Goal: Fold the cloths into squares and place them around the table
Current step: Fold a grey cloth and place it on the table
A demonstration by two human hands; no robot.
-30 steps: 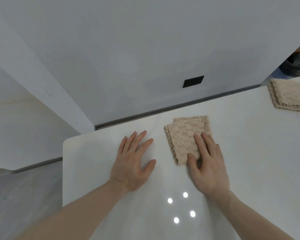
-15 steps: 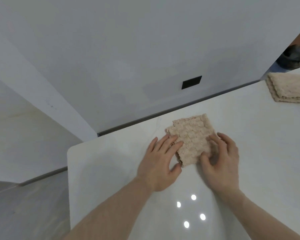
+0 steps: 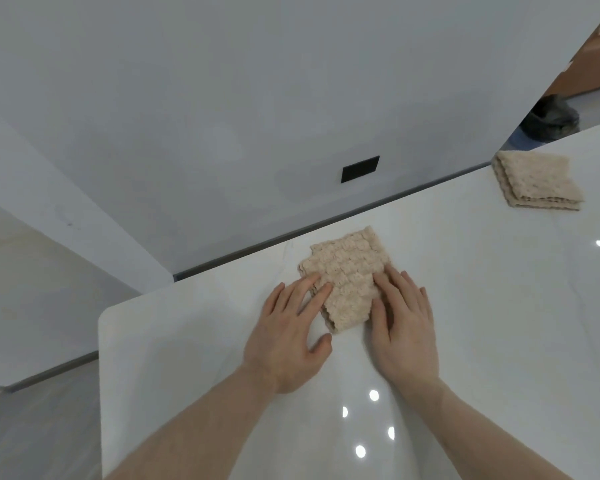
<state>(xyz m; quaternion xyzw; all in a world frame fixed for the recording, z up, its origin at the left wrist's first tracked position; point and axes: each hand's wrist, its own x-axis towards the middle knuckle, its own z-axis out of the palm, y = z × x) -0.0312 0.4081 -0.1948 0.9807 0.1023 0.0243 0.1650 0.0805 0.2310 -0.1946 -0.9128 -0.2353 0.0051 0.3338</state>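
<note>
— Beige, knobbly cloth point(image 3: 347, 278): what is differing from half a second ago?

— Both hands are lying flatter now. Earlier the right hand point(image 3: 404, 327) was curling its fingers at the cloth's near right edge; now its fingers are stretching out straight, the fingertips pressing down on that edge. The left hand point(image 3: 288, 337) was lying with its fingers further over the cloth's left side; now only its fingertips are touching the left edge, with the thumb resting on the table point(image 3: 187, 358) beside the near corner. Neither hand is gripping anything.

— Where is the cloth sitting?

— Folded roughly square, flat on the table, between the two hands and close to the table's far edge.

— How many of each thing?

— Two hands, one table, and two cloths. The second cloth point(image 3: 537, 181) is lying folded, well to the right of the first, near the same far edge.

— Any writing?

— No readable writing is showing. Beyond the first cloth, a plain black plate point(image 3: 360, 169) is sitting on the wall point(image 3: 222, 98).
</note>
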